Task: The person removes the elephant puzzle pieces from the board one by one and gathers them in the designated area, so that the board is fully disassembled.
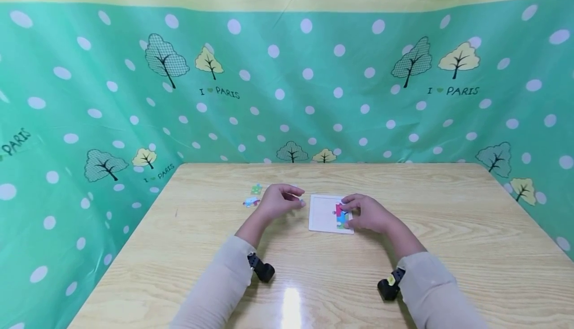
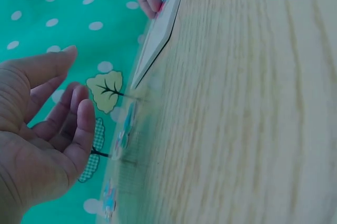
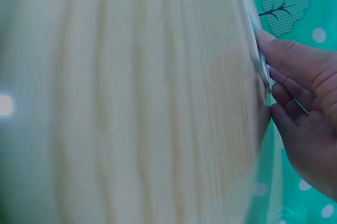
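Two hands (image 1: 280,202) (image 1: 369,213), square white tray (image 1: 322,214), knobbed pieces (image 1: 256,189), apparently cardboard, wood-grained tabletop (image 1: 179,249)

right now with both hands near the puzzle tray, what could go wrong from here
The right hand is over the right side of the white tray, where the puzzle pieces sit; a sideways nudge might shift them, since the tray's left part is bare. The left hand is close beside the loose pieces, so it could brush them out of place.
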`<state>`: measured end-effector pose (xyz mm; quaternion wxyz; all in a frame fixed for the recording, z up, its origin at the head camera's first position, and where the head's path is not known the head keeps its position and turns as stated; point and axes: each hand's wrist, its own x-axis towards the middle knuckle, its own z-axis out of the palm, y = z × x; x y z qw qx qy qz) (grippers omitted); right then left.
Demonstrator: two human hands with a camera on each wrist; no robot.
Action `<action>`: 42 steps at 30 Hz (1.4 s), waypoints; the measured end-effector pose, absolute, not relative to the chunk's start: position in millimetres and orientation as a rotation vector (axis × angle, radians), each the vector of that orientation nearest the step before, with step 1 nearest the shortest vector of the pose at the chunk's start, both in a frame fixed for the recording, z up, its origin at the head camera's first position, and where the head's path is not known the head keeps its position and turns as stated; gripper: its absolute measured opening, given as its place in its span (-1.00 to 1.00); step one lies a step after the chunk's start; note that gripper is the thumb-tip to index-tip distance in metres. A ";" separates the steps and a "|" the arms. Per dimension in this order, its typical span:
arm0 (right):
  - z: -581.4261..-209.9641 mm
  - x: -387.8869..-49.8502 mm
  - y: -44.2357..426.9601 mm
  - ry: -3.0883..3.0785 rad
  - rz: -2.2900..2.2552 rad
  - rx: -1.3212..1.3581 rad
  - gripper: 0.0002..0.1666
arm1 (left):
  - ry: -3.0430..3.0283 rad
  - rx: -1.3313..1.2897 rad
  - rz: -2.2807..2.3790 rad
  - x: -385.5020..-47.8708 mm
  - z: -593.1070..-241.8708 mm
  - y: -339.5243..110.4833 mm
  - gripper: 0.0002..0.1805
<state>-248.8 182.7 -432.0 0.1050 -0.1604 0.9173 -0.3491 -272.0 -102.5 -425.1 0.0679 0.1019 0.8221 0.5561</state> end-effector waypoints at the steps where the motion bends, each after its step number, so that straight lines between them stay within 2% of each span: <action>1: -432.8 -249.4 183.1 2.706 -1.036 -0.468 -0.44 | 2.482 0.310 1.675 -271.8 -425.1 -102.3 -0.66; 14: -439.4 -250.6 184.8 2.707 -1.118 -0.497 -0.41 | 2.483 0.346 1.669 -271.1 -425.6 -98.9 -0.68; 24: -446.4 -245.0 189.4 2.682 -1.323 -0.372 -0.40 | 2.494 0.351 1.605 -269.7 -424.8 -93.0 -0.68; 42: -451.7 -248.6 198.8 2.727 -1.279 -0.305 -0.42 | 2.512 0.346 1.480 -273.0 -421.0 -71.6 -0.67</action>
